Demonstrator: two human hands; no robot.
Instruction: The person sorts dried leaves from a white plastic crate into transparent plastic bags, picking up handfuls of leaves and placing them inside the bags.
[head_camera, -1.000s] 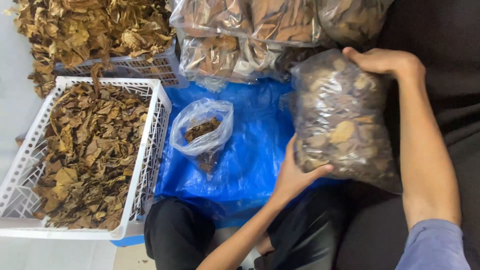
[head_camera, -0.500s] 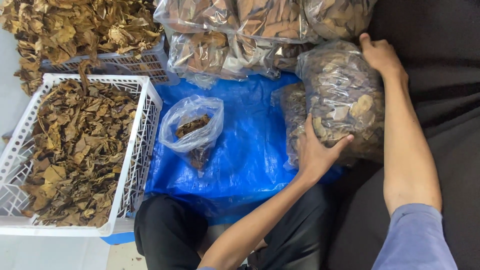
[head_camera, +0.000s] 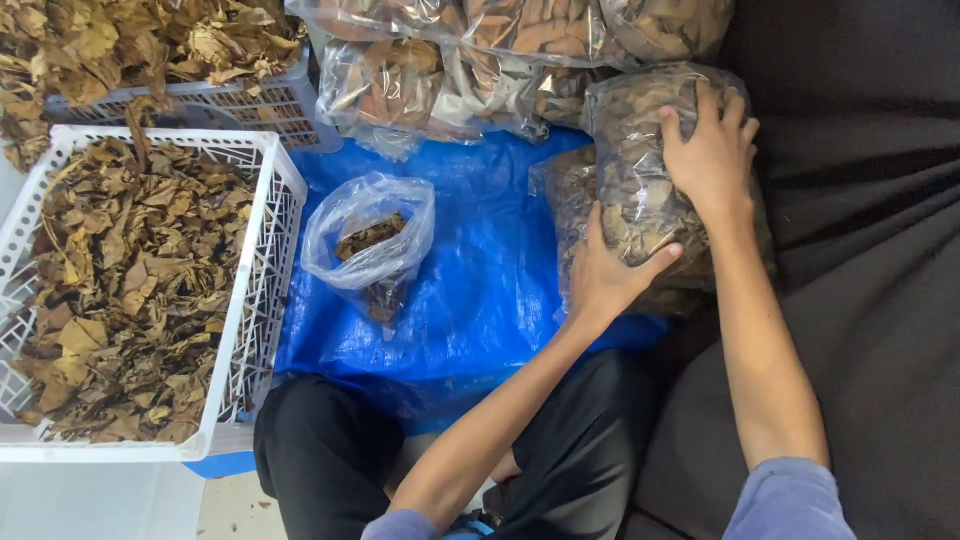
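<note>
A clear plastic bag packed full of dried brown leaves (head_camera: 640, 175) lies at the right edge of the blue tarp (head_camera: 480, 290), against a dark cloth. My right hand (head_camera: 712, 150) rests flat on top of the bag, fingers spread. My left hand (head_camera: 605, 275) grips the bag's lower side from below. A small open plastic bag with a few leaves (head_camera: 372, 245) stands on the tarp to the left of both hands.
A white slatted basket (head_camera: 255, 290) holding dried leaves sits at left; a second leaf-filled basket (head_camera: 250, 105) lies behind it. Several filled leaf bags (head_camera: 470, 60) are stacked at the top. Dark cloth (head_camera: 860, 260) covers the right. My black-trousered legs (head_camera: 330, 460) are at the bottom.
The full bag has moved up and away from me toward the stacked bags. My right hand shifted from its top corner onto its upper face; my left hand followed along its lower side.
</note>
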